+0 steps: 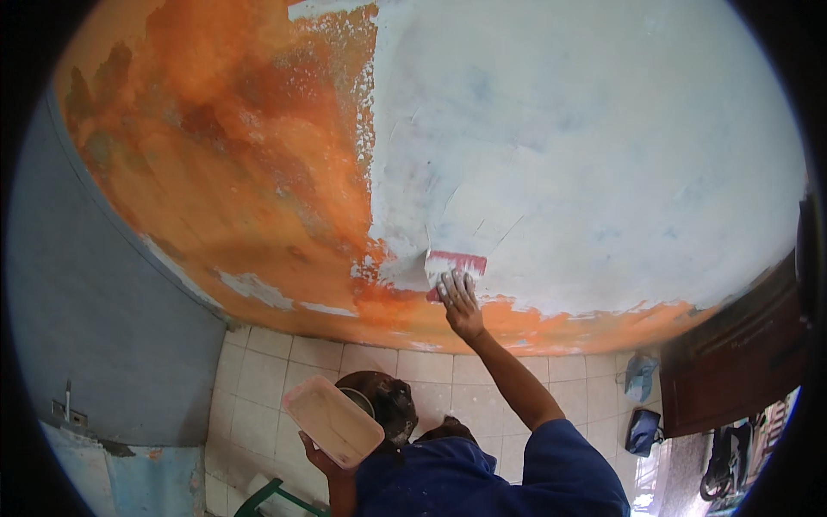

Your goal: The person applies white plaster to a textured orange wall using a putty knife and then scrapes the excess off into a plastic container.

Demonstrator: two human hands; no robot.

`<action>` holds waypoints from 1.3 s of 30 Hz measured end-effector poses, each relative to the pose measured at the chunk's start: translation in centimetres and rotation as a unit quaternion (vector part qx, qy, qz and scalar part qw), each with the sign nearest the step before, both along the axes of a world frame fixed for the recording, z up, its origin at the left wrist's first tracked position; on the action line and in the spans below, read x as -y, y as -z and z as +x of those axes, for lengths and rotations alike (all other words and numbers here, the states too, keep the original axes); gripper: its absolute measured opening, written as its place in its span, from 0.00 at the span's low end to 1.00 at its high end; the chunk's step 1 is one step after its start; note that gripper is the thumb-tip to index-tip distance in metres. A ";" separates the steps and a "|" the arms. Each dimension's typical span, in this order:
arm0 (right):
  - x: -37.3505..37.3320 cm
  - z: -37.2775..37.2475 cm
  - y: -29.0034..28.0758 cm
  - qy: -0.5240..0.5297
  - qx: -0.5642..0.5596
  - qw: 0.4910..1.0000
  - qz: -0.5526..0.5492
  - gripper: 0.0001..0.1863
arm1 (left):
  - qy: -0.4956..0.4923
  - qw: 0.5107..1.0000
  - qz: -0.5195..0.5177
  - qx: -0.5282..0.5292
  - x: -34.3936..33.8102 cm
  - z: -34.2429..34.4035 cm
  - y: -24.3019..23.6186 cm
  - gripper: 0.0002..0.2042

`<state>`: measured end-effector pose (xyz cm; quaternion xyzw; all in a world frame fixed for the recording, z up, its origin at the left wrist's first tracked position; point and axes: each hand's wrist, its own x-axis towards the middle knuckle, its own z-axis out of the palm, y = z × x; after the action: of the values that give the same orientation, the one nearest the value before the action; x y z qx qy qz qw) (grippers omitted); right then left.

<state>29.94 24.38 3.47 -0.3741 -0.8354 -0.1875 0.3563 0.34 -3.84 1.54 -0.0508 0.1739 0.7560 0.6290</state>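
Note:
My right hand (458,293) grips a wide pink spreader (457,260) smeared with white filler, pressed on the wall (568,155) at the lower left part of its white coated area. Orange paint (215,146) shows beside and below that coat, with rough white edges and patches. Low at the middle, my left hand (320,458) holds a pale pink rectangular plastic tub (334,418) from beneath its left end; some of its fingers are hidden by the tub.
A grey wall (121,310) curves along the left. Dark round objects (366,388) lie behind the tub on the tiled floor (258,370). A green plastic chair (269,491) is at bottom. At right are a dark wooden door (724,370), bags (642,431) and a parked two-wheeler (724,465).

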 end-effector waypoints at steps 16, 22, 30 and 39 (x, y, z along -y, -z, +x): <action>-4.2 0.7 -7.8 0.058 -0.002 0.993 0.101 0.23 | -0.050 0.973 -0.088 -0.208 -1.7 1.5 -3.9 0.44; -0.8 0.4 -0.6 0.009 -0.015 1.000 -0.003 0.25 | -0.058 0.986 -0.090 -0.130 -1.5 1.8 -5.1 0.44; 3.5 0.7 -6.7 -0.007 -0.042 0.999 0.029 0.25 | -0.077 0.981 -0.097 -0.150 -1.1 1.5 -4.5 0.42; -2.7 2.3 -5.0 0.058 0.020 0.996 0.066 0.25 | -0.036 0.990 -0.095 -0.095 -2.9 2.3 -7.8 0.48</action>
<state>32.22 27.07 8.48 -0.3934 -0.8051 -0.2701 0.3524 2.66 -0.94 9.38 -0.0444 0.3015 0.7595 0.5748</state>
